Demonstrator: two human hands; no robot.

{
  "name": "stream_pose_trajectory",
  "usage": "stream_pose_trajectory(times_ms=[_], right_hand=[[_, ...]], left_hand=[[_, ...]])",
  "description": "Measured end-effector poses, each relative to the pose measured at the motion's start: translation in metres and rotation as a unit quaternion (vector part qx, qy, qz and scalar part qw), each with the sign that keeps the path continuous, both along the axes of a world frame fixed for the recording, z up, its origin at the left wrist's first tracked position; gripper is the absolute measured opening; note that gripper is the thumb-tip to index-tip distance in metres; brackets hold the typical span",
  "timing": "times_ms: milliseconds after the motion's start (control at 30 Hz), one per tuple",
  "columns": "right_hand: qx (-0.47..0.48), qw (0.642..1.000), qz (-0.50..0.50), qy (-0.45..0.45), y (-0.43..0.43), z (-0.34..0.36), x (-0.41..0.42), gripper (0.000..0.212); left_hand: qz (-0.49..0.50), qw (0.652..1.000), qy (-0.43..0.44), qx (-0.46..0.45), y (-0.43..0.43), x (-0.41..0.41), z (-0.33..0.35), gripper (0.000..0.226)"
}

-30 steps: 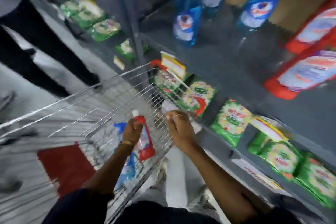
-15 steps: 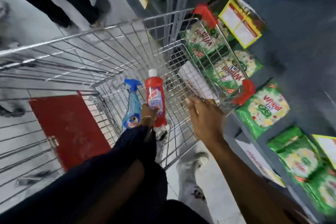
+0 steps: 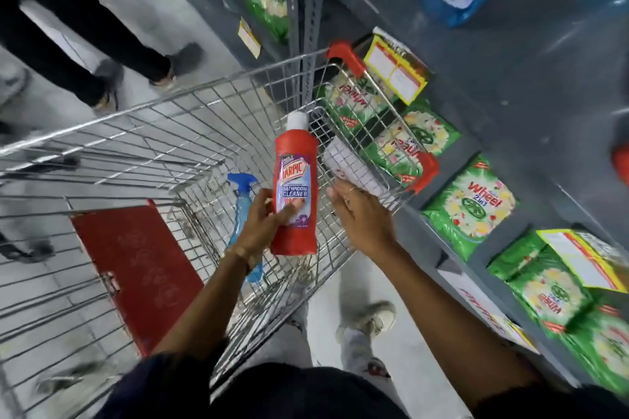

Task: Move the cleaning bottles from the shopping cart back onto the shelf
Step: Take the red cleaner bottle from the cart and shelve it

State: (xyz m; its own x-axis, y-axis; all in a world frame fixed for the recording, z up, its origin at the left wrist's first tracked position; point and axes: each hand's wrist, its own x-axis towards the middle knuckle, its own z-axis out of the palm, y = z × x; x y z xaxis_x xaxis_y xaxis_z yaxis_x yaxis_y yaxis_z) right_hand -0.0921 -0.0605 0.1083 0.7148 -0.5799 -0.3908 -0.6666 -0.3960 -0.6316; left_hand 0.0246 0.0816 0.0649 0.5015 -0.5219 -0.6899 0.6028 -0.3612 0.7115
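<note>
- Left hand [image 3: 263, 228] gripping red plastic bathroom-cleaner bottle [image 3: 295, 187] above wire shopping cart [image 3: 190, 119].
- Right hand [image 3: 360, 218] open, fingers spread, empty.
- Blue spray bottle [image 3: 242, 214] left inside cart.
- Risk: low one-handed grip letting bottle tip before grey metal shelf [image 3: 510, 85].

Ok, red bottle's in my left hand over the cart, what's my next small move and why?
Probably swing the red bottle right, up toward the shelf. Your left hand already grips it clear of the cart; the blue spray bottle remains inside.
</note>
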Motion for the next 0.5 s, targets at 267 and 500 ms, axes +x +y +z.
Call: stream_pose_trajectory(times_ms=[267,500], right_hand=[[0.342,0.871,-0.184,-0.302,0.004,0.112,-0.07,0.018],[0.287,0.845,-0.263,-0.366,-0.007,0.153,-0.191,0.025]], left_hand=[[-0.11,0.968,-0.166,-0.153,-0.02,-0.054,0.156,0.056],[-0.261,0.922,-0.118,-0.26,-0.054,-0.136,0.2,0.04]])
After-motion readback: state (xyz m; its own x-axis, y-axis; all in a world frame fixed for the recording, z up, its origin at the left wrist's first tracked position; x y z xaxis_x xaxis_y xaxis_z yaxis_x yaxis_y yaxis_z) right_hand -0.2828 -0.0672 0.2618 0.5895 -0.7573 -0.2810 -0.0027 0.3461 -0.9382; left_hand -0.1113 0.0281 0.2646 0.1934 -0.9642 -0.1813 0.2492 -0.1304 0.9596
